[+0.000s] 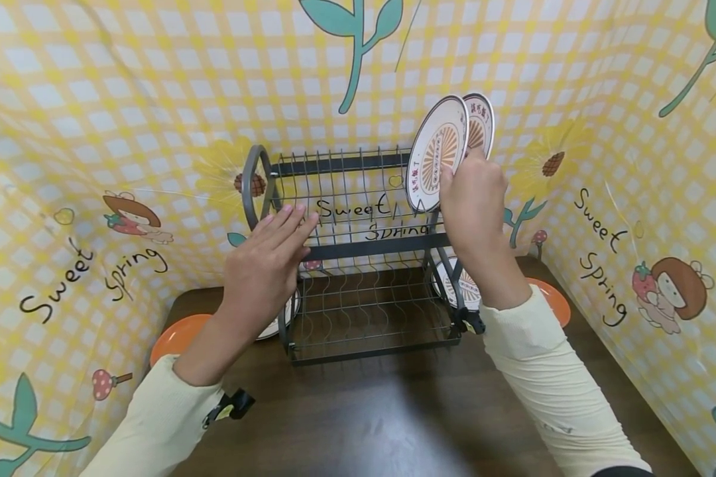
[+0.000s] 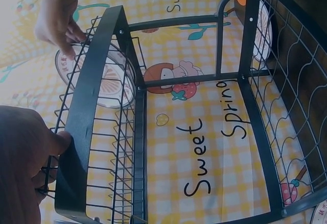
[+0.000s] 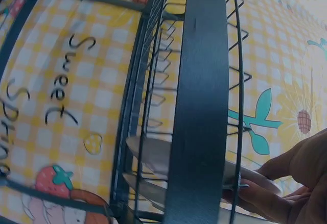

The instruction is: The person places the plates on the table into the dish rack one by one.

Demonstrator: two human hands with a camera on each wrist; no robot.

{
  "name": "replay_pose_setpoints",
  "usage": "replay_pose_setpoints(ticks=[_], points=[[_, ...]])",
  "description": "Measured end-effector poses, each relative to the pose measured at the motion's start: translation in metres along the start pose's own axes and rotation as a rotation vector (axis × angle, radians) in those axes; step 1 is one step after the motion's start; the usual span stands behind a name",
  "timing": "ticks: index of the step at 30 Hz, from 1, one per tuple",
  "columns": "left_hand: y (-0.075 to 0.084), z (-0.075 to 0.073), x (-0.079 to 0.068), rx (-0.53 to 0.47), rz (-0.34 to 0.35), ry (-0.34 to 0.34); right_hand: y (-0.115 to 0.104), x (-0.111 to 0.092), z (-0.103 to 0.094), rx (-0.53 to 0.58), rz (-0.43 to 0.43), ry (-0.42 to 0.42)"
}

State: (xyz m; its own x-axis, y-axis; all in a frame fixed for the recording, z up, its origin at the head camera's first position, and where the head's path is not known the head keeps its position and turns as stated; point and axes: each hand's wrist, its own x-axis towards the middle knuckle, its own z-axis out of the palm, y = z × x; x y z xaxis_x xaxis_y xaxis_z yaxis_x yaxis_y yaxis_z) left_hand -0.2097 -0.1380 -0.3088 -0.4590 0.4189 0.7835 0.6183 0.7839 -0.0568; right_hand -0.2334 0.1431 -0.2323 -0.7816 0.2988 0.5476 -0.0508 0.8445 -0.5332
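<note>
A dark metal two-tier dish rack (image 1: 370,248) stands on the table. My left hand (image 1: 265,265) grips the left part of its upper front rail, thumb against the flat bar (image 2: 82,127) and fingers over the top. At the upper tier's right end, a white plate (image 1: 434,159) with a brown sunburst pattern stands on edge. My right hand (image 1: 477,205) pinches this plate by its rim, fingers between it and a second matching plate (image 1: 480,122) just to the right. In the right wrist view, the held plate (image 3: 153,155) is partly hidden behind the bar.
Patterned white plates lie on the brown table (image 1: 358,411) by the rack's lower tier, one at right (image 1: 462,285) and another at left (image 1: 283,318). Orange plates sit farther out, left (image 1: 179,334) and right (image 1: 551,301). Yellow checked cloth (image 1: 173,86) walls surround the table.
</note>
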Motion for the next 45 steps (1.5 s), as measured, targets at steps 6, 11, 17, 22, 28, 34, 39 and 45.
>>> replay_pose_setpoints(ticks=[6,11,17,22,28,34,39,45], points=[[-0.001,-0.001,0.000,-0.005,-0.004,-0.009,0.002,-0.001,0.003,0.029,0.008,0.041],[-0.002,-0.001,0.000,-0.010,-0.001,-0.007,0.003,-0.002,0.003,0.046,-0.008,0.024],[-0.003,-0.002,-0.001,-0.006,-0.005,-0.015,0.004,-0.013,-0.009,0.101,-0.016,0.015],[-0.002,-0.002,-0.001,-0.010,-0.007,-0.006,0.011,-0.027,-0.026,0.129,-0.067,0.107],[-0.001,-0.001,-0.001,-0.020,-0.011,-0.016,0.037,-0.040,-0.036,0.179,-0.189,0.105],[-0.001,0.000,-0.001,-0.025,-0.015,-0.010,0.072,-0.046,-0.030,0.104,-0.262,0.039],[0.000,0.001,-0.001,-0.027,-0.016,-0.012,0.094,-0.049,-0.025,0.020,-0.337,-0.047],[-0.001,0.001,-0.001,-0.018,-0.005,0.002,0.110,-0.048,-0.013,0.070,-0.434,-0.019]])
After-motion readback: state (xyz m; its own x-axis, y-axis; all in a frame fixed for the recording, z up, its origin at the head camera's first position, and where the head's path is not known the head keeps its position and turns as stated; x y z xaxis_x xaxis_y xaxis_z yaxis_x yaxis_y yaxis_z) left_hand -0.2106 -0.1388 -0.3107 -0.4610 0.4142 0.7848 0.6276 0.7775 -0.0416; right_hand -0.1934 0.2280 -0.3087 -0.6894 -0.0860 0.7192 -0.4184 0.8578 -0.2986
